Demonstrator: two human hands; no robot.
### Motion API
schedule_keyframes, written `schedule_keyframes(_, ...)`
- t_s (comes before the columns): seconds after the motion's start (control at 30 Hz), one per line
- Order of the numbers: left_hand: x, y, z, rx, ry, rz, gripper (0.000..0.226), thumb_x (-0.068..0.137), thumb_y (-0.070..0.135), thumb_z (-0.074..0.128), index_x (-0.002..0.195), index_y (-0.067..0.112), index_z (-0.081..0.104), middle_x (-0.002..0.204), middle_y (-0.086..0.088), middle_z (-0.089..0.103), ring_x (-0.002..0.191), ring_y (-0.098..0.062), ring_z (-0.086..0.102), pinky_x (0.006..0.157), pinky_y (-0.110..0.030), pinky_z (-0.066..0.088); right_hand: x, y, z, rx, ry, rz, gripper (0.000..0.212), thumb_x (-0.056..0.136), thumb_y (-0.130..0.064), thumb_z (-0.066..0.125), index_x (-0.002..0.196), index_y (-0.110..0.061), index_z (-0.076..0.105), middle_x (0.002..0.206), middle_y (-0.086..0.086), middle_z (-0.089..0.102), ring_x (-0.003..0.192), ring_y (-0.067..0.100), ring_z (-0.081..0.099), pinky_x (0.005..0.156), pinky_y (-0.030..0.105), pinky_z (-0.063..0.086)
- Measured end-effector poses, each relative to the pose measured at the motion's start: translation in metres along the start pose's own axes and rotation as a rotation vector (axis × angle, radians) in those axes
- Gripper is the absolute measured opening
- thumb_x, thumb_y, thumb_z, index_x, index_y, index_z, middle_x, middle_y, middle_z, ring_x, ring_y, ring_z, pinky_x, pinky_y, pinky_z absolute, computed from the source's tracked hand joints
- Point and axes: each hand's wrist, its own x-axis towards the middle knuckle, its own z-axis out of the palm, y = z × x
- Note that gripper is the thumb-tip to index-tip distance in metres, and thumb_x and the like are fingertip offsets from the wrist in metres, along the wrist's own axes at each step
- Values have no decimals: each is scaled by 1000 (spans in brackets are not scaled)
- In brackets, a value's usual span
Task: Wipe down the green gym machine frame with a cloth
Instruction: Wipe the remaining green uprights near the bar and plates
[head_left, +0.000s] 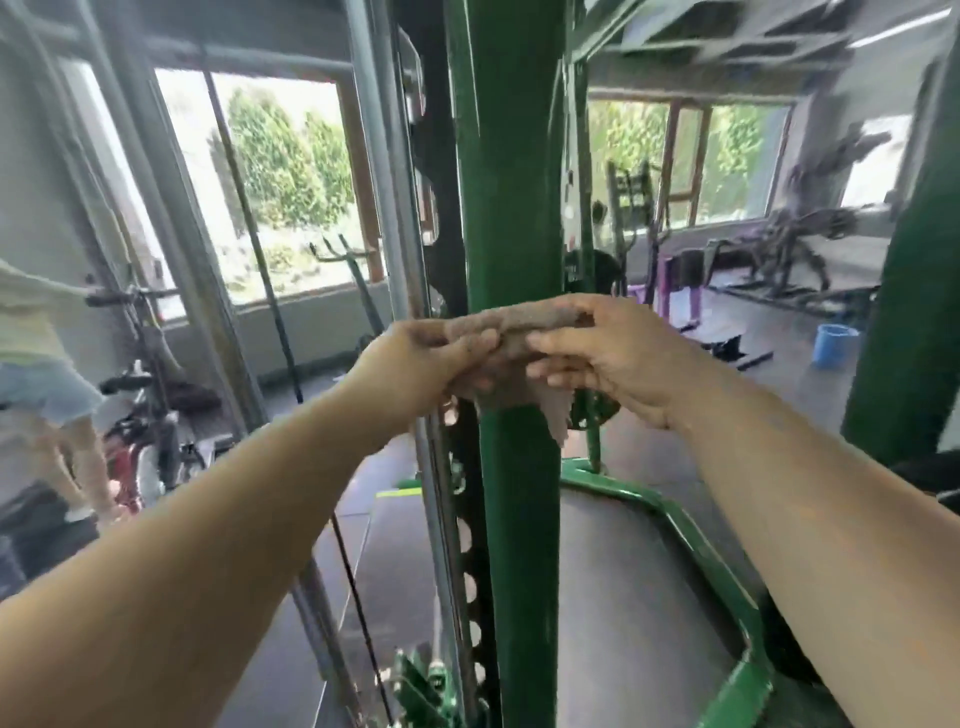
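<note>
A green upright post (511, 171) of the gym machine frame runs down the middle of the view. In front of it, at chest height, a brownish-grey cloth (514, 332) is bunched between both hands, with a corner hanging down over the post. My left hand (415, 364) grips the cloth's left end with curled fingers and thumb. My right hand (618, 358) pinches its right end. The cloth lies against or just in front of the post; I cannot tell which.
A green base rail (691, 535) angles across the dark floor at lower right. A perforated black upright (470, 571) and steel guide rods (395, 218) stand left of the post. A person (47, 374) and a bicycle (140, 410) are at far left. A blue bucket (835, 345) sits at right.
</note>
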Motion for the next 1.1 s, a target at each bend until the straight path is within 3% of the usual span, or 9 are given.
schedule_keyframes(0.2, 49, 111, -16, 250, 172, 118, 15, 90, 40, 65, 82, 31, 74, 83, 4, 73, 85, -21, 68, 81, -34, 53, 35, -93, -55, -287, 65, -148, 18, 88, -8, 65, 101, -13, 76, 71, -2, 64, 58, 5, 56, 52, 17, 44)
schedule_keyframes(0.3, 73, 147, -12, 86, 227, 119, 25, 81, 49, 67, 83, 25, 75, 93, -6, 75, 97, -29, 68, 98, -47, 51, 52, -128, -81, -413, 83, -234, 10, 85, -18, 68, 84, -10, 74, 77, 2, 67, 76, 14, 61, 71, 30, 49)
schedule_keyframes(0.4, 95, 166, -6, -118, 337, 129, 14, 94, 33, 63, 87, 22, 67, 96, -3, 73, 99, -27, 67, 100, -45, 50, 73, -154, -102, -331, -20, -236, 23, 82, -16, 70, 91, 5, 68, 87, 17, 67, 90, 30, 66, 98, 53, 50)
schedule_keyframes(0.5, 113, 172, -14, -154, 467, 141, 18, 87, 34, 70, 98, 20, 71, 97, -4, 75, 94, -29, 71, 93, -50, 55, 94, -167, -106, -121, -78, -170, 7, 87, -2, 64, 93, -4, 63, 83, 15, 67, 78, 30, 70, 78, 46, 61)
schedule_keyframes(0.6, 131, 175, -27, -105, 540, 192, 18, 79, 38, 74, 82, 20, 73, 84, -4, 75, 83, -30, 72, 81, -55, 59, 114, -172, -99, 8, -33, -126, 6, 92, -9, 61, 96, -5, 63, 72, 8, 66, 61, 21, 68, 57, 31, 56)
schedule_keyframes(0.73, 150, 190, -42, -88, 588, 367, 11, 80, 39, 74, 82, 28, 72, 77, 6, 73, 80, -24, 71, 68, -43, 60, 140, -184, -89, 162, 152, -205, 9, 94, -20, 62, 89, -14, 66, 67, 1, 63, 58, 17, 61, 57, 30, 52)
schedule_keyframes(0.83, 161, 211, -59, -41, 636, 542, 12, 82, 36, 71, 92, 33, 63, 90, 2, 72, 85, -26, 71, 72, -52, 60, 160, -202, -83, 158, 334, -424, 5, 94, -21, 64, 88, -20, 64, 81, 2, 68, 72, 21, 64, 66, 35, 53)
schedule_keyframes(1.0, 179, 258, -85, 190, 849, 738, 18, 91, 35, 67, 95, 28, 50, 78, 15, 58, 76, -8, 56, 63, -28, 40, 175, -252, -73, -255, 777, -919, 16, 92, -18, 65, 88, -21, 50, 72, -9, 57, 62, 8, 52, 54, 14, 37)
schedule_keyframes(1.1, 197, 283, -95, 279, 903, 730, 22, 88, 38, 68, 86, 24, 52, 77, 13, 58, 83, -16, 57, 67, -30, 37, 187, -286, -69, -550, 948, -1026, 11, 94, -13, 58, 91, -22, 51, 82, -4, 60, 74, 19, 56, 65, 28, 45)
